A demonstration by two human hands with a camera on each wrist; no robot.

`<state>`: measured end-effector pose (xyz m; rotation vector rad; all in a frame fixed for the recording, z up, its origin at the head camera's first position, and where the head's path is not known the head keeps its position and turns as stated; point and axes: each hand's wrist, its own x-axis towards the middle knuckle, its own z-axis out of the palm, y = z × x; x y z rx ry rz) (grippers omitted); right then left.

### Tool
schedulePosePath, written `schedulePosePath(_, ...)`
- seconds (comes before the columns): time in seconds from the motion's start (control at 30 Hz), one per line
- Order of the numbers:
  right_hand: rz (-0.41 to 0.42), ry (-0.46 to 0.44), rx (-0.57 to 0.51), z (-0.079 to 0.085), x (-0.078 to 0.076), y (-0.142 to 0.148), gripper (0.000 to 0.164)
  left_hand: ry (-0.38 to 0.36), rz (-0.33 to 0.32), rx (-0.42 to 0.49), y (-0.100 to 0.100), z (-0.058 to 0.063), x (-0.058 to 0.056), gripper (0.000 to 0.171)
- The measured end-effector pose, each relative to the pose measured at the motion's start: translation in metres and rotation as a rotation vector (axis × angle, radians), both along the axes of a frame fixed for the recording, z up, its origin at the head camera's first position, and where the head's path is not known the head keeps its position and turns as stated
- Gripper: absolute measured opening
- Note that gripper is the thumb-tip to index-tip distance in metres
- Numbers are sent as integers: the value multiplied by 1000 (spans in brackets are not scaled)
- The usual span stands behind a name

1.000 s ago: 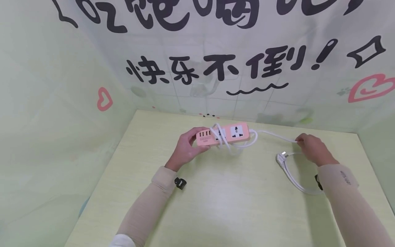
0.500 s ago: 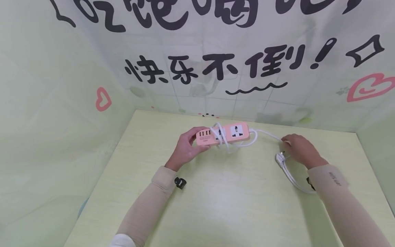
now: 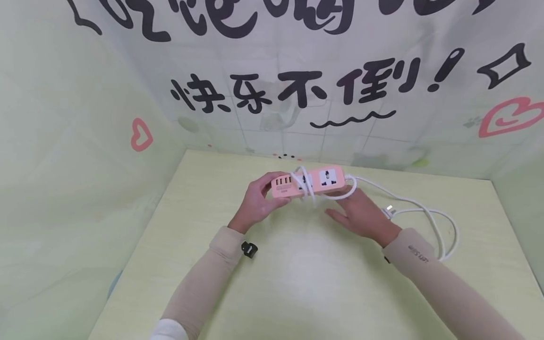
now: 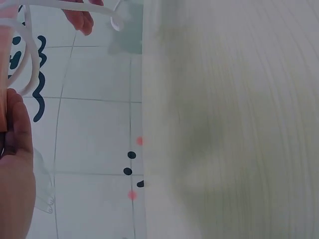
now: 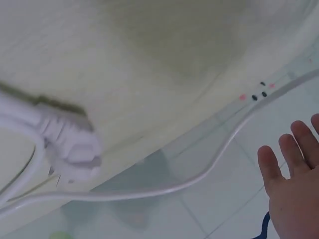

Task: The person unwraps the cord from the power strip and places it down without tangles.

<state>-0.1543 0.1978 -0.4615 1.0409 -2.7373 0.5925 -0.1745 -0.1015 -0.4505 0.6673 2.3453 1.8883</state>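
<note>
In the head view my left hand [image 3: 257,203] grips the left end of a pink power strip [image 3: 316,182], thumb along its near side. The strip has a row of USB ports and two white sockets; white cord is wound around its middle. My right hand [image 3: 363,215] is at the strip's right end, its fingertips partly hidden behind it and its thumb sticking out. The right wrist view shows that hand's fingers [image 5: 296,149] extended and spread, nothing in them. The free cord [image 3: 418,205] loops out to the right, with the white plug [image 3: 388,211] just beyond my right wrist.
A pale wooden tabletop [image 3: 289,274] lies below. Behind it hangs a printed backdrop [image 3: 255,137] with black characters, and a pale green sheet [image 3: 85,189] closes off the left side.
My right hand has let go of the cord and moved left to the strip's right end. The cord now hangs in a loose loop at the right. My left hand keeps its grip.
</note>
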Motion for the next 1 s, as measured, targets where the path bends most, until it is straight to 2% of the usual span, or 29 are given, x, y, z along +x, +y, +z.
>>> schedulePosePath(0.07, 48, -36, -3, 1, 7, -12, 57, 19, 1, 9, 0, 0, -1, 56)
schedulePosePath(0.17, 93, -50, -20, 3, 19, -26, 45, 35, 17, 7, 0, 0, -3, 55)
schedulePosePath(0.33, 55, -115, -96, 11, 36, -38, 28, 33, 52, 10, -1, -2, -2, 55)
schedulePosePath(0.43, 33, -107, -135, 20, 43, -40, 21, 19, 64, 9, -1, -3, -2, 54)
schedulePosePath(0.53, 49, 17, -130, 34, 46, -38, 21, -10, 73, -10, -1, -4, -1, 56)
schedulePosePath(0.7, 95, 358, -125, 64, 41, -29, 49, -50, 61, -64, 0, -4, 3, 59)
schedulePosePath(0.77, 97, 457, -143, 78, 36, -24, 51, -54, 45, -81, 1, -4, 5, 59)
schedulePosePath(0.87, 73, 514, -168, 98, 26, -14, 48, -50, 9, -91, 2, -5, 8, 59)
schedulePosePath(0.93, 42, 512, -167, 107, 18, -7, 46, -44, -17, -87, 3, -5, 10, 59)
schedulePosePath(1.0, -1, 481, -162, 112, 10, 2, 35, -41, -44, -71, 4, -4, 12, 58)
